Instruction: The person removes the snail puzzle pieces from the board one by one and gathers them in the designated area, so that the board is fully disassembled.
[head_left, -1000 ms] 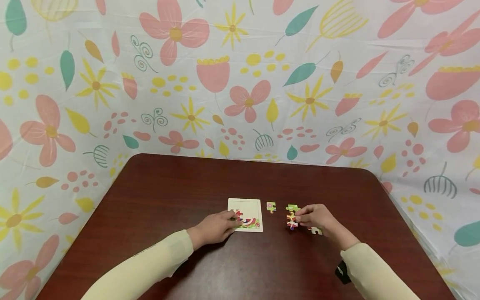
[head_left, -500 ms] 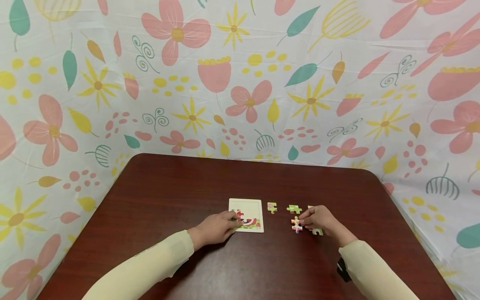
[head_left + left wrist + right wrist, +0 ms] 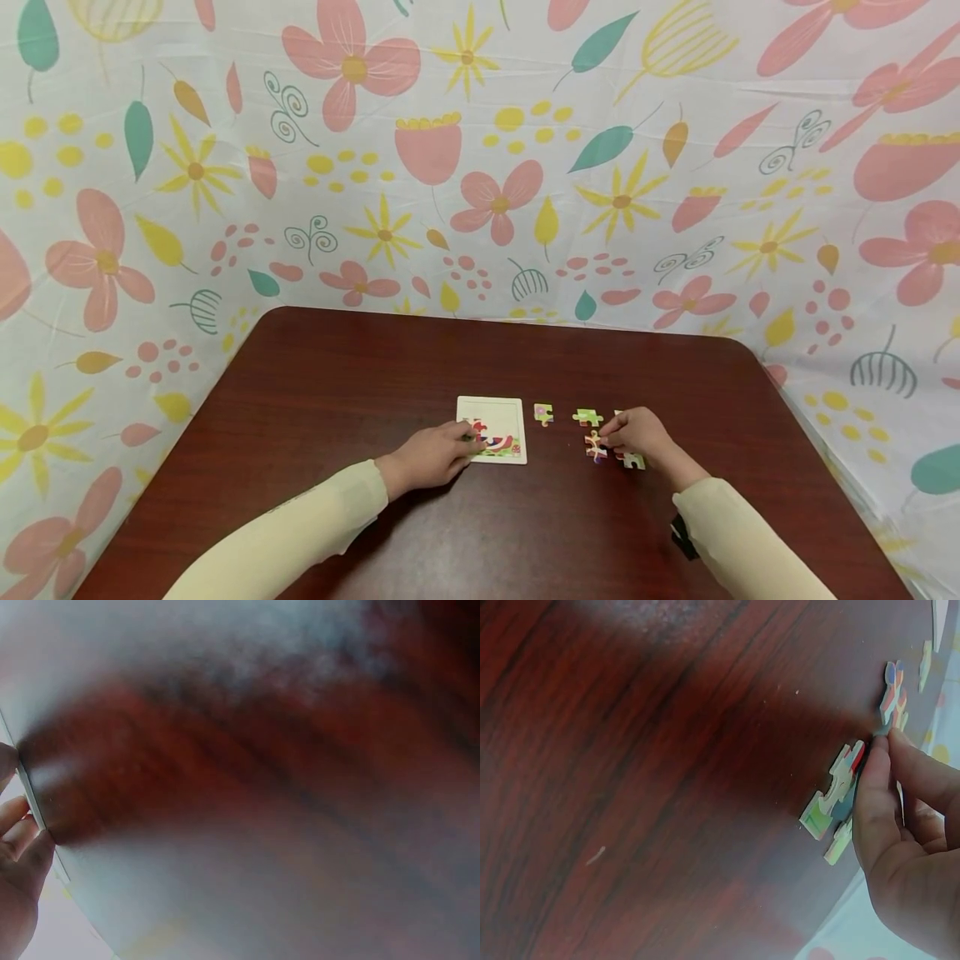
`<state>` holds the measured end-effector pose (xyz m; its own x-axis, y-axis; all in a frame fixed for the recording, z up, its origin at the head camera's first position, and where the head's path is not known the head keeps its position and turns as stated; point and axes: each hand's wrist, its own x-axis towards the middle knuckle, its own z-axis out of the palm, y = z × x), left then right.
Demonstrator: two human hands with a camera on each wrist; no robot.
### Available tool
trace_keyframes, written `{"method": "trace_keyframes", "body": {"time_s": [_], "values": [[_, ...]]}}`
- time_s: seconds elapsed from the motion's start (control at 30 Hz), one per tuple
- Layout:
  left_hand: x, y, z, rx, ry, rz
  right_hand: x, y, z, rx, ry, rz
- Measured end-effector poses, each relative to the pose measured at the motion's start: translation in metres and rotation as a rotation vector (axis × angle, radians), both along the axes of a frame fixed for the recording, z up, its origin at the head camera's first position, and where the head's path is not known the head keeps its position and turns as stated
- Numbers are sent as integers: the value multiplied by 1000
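On the left side of a cream puzzle board [image 3: 489,405] my left hand [image 3: 431,456] holds its edge, fingers over the picture. In the left wrist view, fingertips [image 3: 34,855] meet the board's rim. The lower part of the board carries a red, white and green picture, partly hidden by that hand. To the right, my right hand [image 3: 642,438] pinches a red, yellow and white jigsaw piece [image 3: 596,447] between thumb and fingertips; the right wrist view shows this piece [image 3: 889,694] tilted. Just beside that hand lies another jigsaw piece [image 3: 817,816].
Two green jigsaw pieces lie between board and right hand: one with a pink spot [image 3: 543,412], the other [image 3: 587,417] farther right. Another piece [image 3: 634,461] shows below the right hand, partly covered. The dark wooden table [image 3: 360,367] meets a floral cloth [image 3: 480,250] behind.
My right hand has shifted the pinched jigsaw piece slightly right, away from the green piece, and turned it a little. The left hand and board stay in place.
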<state>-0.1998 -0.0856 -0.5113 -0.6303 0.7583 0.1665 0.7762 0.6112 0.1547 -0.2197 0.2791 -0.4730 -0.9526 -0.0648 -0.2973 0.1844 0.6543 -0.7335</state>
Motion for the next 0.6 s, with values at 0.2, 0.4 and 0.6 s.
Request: {"method": "trace_keyframes", "body": {"time_s": [0.2,0.4,0.6], "values": [[0,-1,1,2,-6,4,0,-1,-3,69,37,11],[0,-1,0,-1,3,4,0,-4,-3,111,68,24],[0,1,-4,-21,8,21,2,-4,-2,167,95,52]]}}
